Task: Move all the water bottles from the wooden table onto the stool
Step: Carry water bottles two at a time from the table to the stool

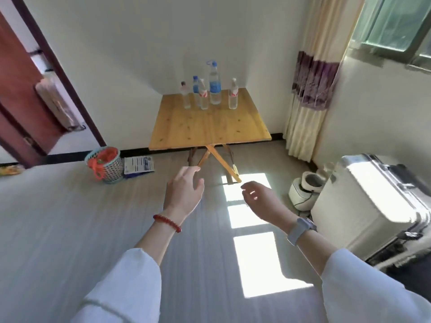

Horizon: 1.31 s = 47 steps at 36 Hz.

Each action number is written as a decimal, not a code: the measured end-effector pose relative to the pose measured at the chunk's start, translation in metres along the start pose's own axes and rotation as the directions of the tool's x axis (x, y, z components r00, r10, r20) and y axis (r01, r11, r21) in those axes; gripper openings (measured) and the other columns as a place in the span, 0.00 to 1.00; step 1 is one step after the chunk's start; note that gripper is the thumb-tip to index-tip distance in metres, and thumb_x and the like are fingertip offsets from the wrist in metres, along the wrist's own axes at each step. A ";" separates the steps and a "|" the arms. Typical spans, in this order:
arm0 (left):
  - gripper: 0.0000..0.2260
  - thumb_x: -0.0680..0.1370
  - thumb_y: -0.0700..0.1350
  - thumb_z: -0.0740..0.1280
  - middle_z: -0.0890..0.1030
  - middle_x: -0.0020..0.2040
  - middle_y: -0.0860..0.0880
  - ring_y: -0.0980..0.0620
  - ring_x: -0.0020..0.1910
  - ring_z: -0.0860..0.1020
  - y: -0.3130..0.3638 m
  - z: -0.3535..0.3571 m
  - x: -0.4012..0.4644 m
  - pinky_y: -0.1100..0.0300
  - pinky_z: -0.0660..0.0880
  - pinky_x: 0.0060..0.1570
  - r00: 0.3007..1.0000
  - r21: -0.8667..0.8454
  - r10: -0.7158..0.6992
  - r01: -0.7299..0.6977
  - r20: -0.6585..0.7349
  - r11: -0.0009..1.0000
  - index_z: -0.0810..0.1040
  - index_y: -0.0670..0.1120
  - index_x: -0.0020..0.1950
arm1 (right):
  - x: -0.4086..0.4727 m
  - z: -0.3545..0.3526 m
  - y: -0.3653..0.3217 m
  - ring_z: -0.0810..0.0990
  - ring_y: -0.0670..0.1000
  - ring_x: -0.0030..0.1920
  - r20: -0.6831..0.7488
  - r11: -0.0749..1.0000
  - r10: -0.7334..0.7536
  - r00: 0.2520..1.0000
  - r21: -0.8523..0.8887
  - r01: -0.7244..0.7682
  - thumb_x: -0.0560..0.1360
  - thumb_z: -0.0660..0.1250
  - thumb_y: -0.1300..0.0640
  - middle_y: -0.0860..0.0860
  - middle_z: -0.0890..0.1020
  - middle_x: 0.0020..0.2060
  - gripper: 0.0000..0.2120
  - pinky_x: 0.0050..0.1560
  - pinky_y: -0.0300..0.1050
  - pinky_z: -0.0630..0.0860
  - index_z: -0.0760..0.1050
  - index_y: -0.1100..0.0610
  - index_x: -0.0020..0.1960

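**A:** Biggest thing first: wooden table [210, 127] pushed into the corner against the white wall, crossed legs underneath. Off to the right, a silver suitcase [370, 206] lying on the floor with something white and round tucked beside it, hard to tell what. Cream curtain [307, 94] with a purple band hanging by the window.

**B:** And the bottles?

**A:** All five on the table, standing upright in a loose row along the far edge. Tall bottle [215, 83] with a blue cap and blue label in the middle, four small bottles [203, 94] around it, three to its left and one to its right. Close together, can't tell if touching.

**B:** Hands anywhere near them?

**A:** Nope, well short of the table, out over the floor. Left hand [184, 194] fingers loose and spread, nothing in it, red bead bracelet on the wrist. Right hand [261, 201] palm down, fingers relaxed, also carrying nothing, watch on that wrist. White sleeves on both arms.

**B:** Stool?

**A:** Not spotted. Just a mesh basket [106, 165] with orange stuff inside, left of the table by the door.
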<state>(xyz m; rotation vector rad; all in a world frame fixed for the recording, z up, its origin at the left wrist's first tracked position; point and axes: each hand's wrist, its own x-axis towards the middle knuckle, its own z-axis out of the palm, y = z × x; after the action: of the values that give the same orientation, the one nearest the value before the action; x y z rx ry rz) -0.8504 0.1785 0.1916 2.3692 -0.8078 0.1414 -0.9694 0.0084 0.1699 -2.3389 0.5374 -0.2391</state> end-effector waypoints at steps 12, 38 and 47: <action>0.15 0.77 0.46 0.62 0.75 0.61 0.45 0.44 0.59 0.73 -0.034 0.092 0.290 0.50 0.71 0.58 0.999 0.007 0.041 -0.041 0.011 0.999 0.72 0.44 0.63 | 0.297 -0.022 0.033 0.79 0.56 0.52 -0.073 0.999 -0.016 0.997 0.029 0.018 0.77 0.58 0.57 0.58 0.79 0.55 0.14 0.52 0.45 0.73 0.72 0.61 0.61; 0.33 0.76 0.50 0.64 0.61 0.72 0.40 0.41 0.68 0.65 -0.216 0.293 0.806 0.48 0.71 0.60 0.953 -0.036 -0.296 0.299 0.065 0.954 0.50 0.42 0.74 | 0.872 0.031 0.146 0.71 0.56 0.63 -0.227 0.934 0.342 0.912 0.183 -0.305 0.75 0.64 0.51 0.59 0.69 0.65 0.30 0.58 0.49 0.72 0.56 0.61 0.71; 0.38 0.71 0.48 0.72 0.65 0.69 0.38 0.38 0.66 0.66 -0.258 0.372 0.914 0.46 0.69 0.59 0.946 -0.134 -0.314 0.302 -0.080 0.944 0.55 0.41 0.72 | 0.987 0.044 0.201 0.60 0.60 0.71 -0.286 0.868 0.488 0.825 0.257 -0.425 0.72 0.69 0.51 0.62 0.58 0.72 0.42 0.70 0.55 0.62 0.47 0.63 0.73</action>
<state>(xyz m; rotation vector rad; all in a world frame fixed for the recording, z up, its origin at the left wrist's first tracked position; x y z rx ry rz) 0.0021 -0.3545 0.0202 2.3192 -0.3777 0.0783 -0.1335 -0.5346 0.0185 -1.9226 1.1812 -0.4496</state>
